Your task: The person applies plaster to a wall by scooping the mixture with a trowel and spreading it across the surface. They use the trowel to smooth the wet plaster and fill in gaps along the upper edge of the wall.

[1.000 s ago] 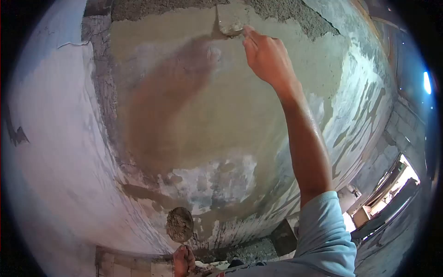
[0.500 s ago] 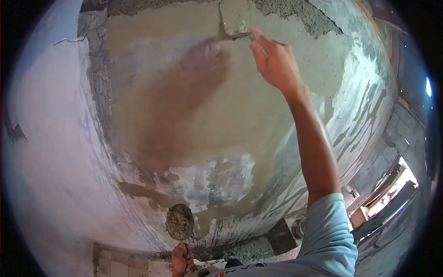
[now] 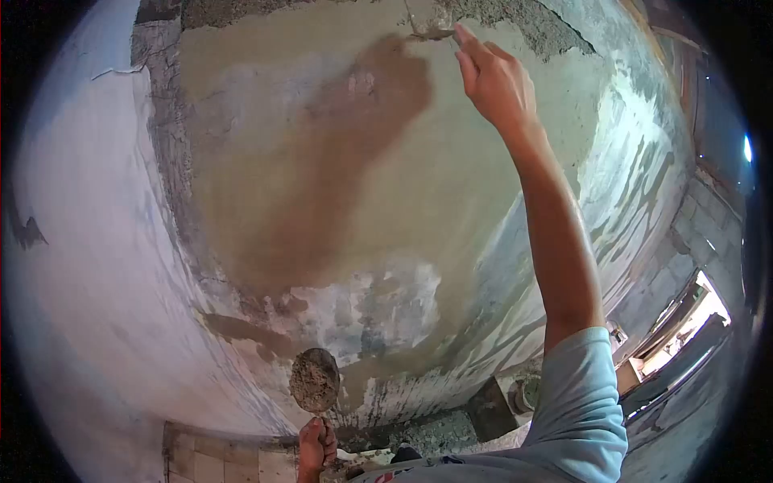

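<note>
High on the wall, my right hand [image 3: 501, 84] is closed round the handle of a flat scraper-like tool [image 3: 431, 18], whose blade lies against the wall near the top edge of the view. Wet-looking, smooth plaster [image 3: 403, 169] covers the wall below it. Low in the view, my left hand [image 3: 317, 444] grips the handle of a round trowel [image 3: 315, 381] that carries a lump of grey-brown mortar. The trowel is held in front of the lower wall.
Rough, unsmoothed mortar [image 3: 523, 28] runs along the top. A pale wall [image 3: 88, 233] stands at the left. At the bottom right are a dark box-like object [image 3: 490, 409] and a bright opening [image 3: 684, 330]. Tiles [image 3: 209, 467] show at the lower left.
My right hand and its tool have moved up and slightly right along the wall. The loaded trowel in my left hand has risen slightly.
</note>
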Demonstrator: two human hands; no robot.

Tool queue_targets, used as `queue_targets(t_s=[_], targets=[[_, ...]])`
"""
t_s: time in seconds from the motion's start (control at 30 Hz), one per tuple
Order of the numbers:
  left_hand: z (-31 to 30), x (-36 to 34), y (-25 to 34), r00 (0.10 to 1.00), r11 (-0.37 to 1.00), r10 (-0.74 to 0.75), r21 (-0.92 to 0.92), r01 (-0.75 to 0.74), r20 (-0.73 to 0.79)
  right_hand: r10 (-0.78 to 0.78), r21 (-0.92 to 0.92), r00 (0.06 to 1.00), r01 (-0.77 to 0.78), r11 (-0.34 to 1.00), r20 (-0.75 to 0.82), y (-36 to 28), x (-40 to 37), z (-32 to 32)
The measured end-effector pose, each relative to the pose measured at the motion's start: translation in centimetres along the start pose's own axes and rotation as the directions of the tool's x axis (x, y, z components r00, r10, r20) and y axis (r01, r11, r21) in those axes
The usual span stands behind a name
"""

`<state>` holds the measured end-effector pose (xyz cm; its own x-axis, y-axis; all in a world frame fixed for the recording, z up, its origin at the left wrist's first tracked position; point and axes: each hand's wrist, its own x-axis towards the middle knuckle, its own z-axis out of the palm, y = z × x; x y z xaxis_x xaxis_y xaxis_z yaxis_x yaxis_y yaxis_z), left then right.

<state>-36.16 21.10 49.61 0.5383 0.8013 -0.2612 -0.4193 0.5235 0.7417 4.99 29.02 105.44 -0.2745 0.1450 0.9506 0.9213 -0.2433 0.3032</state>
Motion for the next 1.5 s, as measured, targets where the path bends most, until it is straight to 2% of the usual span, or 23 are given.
queue_targets(t_s=[0.07,0.17,0.2,0.3,0.33,0.4,0.5,0.6,0.7,0.73,0.83,0.87,0.93,1.0,1.03,1.1,1.13,1.27,1.37,1.4,1.5], targets=[[-0.7,-0.1,-0.7,1.000,1.000,-0.015,0.004,0.015,-0.025,0.041,0.030,0.999,-0.041,0.999,-0.003,-1.2,1.1,-1.6],[-1.2,-0.1,-0.4,0.999,1.000,-0.029,-0.007,0.029,-0.024,0.083,0.199,0.996,-0.090,0.976,0.045,-1.4,0.2,0.2],[-1.4,-0.1,-0.2,0.999,0.999,-0.036,-0.011,0.036,-0.016,-0.009,0.302,1.000,0.009,0.953,0.000,-2.0,-0.5,0.4],[-0.9,0.1,0.3,0.996,0.996,0.017,0.085,-0.010,-0.083,-0.030,0.314,0.985,-0.024,0.949,0.168,-5.9,-3.5,-0.5],[-1.4,0.4,0.1,1.000,1.000,0.011,0.020,-0.010,-0.019,-0.049,0.327,0.973,-0.029,0.944,0.225,-6.4,-4.5,-1.2],[-1.3,0.3,0.3,1.000,0.999,-0.003,0.049,0.004,-0.022,-0.088,0.357,0.941,-0.036,0.933,0.326,-7.3,-6.0,-2.3],[-0.1,0.2,1.4,1.000,0.999,-0.016,0.046,0.016,-0.009,-0.081,0.359,0.922,-0.065,0.931,0.378,-6.8,-5.9,-3.6],[0.2,0.0,1.1,0.999,0.999,-0.049,-0.008,0.049,0.006,0.035,0.405,0.991,-0.085,0.910,0.129,-3.7,-1.6,-2.9],[-0.3,0.2,0.0,0.999,0.998,-0.054,-0.014,0.054,0.005,0.040,0.297,0.999,-0.036,0.954,-0.006,-2.1,2.4,-1.7],[-0.5,0.2,-0.2,0.998,0.998,-0.046,-0.049,0.048,0.033,0.065,0.255,0.995,-0.082,0.964,0.074,-2.2,2.6,-1.2],[-0.9,0.8,-0.5,0.995,0.994,-0.072,-0.082,0.077,0.070,-0.118,0.276,0.981,0.071,0.958,0.155,-4.7,-0.1,0.3],[0.0,0.1,-0.2,0.999,0.999,-0.033,0.001,0.033,-0.003,-0.125,0.292,0.975,0.067,0.954,0.186,-5.8,-1.5,0.2],[-0.2,0.4,-0.3,0.998,0.997,-0.068,-0.025,0.068,-0.002,-0.143,0.321,0.957,0.057,0.945,0.252,-7.5,-4.1,-0.7],[-0.7,0.2,-0.2,0.998,0.998,-0.061,-0.021,0.061,0.025,-0.136,0.223,0.952,0.075,0.972,0.273,-7.7,-5.4,-1.5],[-0.5,0.2,0.0,0.998,0.999,-0.053,-0.008,0.054,0.017,-0.137,0.169,0.952,0.093,0.981,0.273,-7.4,-5.3,-1.7],[-0.2,-0.2,0.6,0.999,0.999,-0.040,0.024,0.040,-0.002,-0.093,0.093,0.981,0.078,0.993,0.171,-4.9,-4.1,-0.9],[-0.8,0.2,0.2,0.994,0.995,-0.015,-0.092,0.025,0.105,-0.068,0.068,0.990,0.059,0.996,0.123,-3.4,-3.0,-0.7],[-0.1,0.0,0.4,1.000,0.999,-0.028,-0.032,0.028,-0.012,0.055,0.007,0.998,-0.055,0.998,0.021,-0.3,0.2,-0.8],[-0.6,-0.5,0.5,0.998,0.999,-0.044,-0.023,0.043,-0.033,0.127,0.053,0.992,-0.126,0.991,0.000,-0.3,0.6,-0.6],[-1.1,-0.7,0.4,0.999,0.999,-0.033,-0.001,0.033,-0.021,0.081,0.160,0.995,-0.071,0.985,-0.059,-0.5,0.6,-0.2],[-1.5,-0.8,0.4,0.999,1.000,-0.011,-0.004,0.010,-0.046,0.102,0.273,0.995,-0.101,0.957,0.009,-2.4,-0.7,0.1]])
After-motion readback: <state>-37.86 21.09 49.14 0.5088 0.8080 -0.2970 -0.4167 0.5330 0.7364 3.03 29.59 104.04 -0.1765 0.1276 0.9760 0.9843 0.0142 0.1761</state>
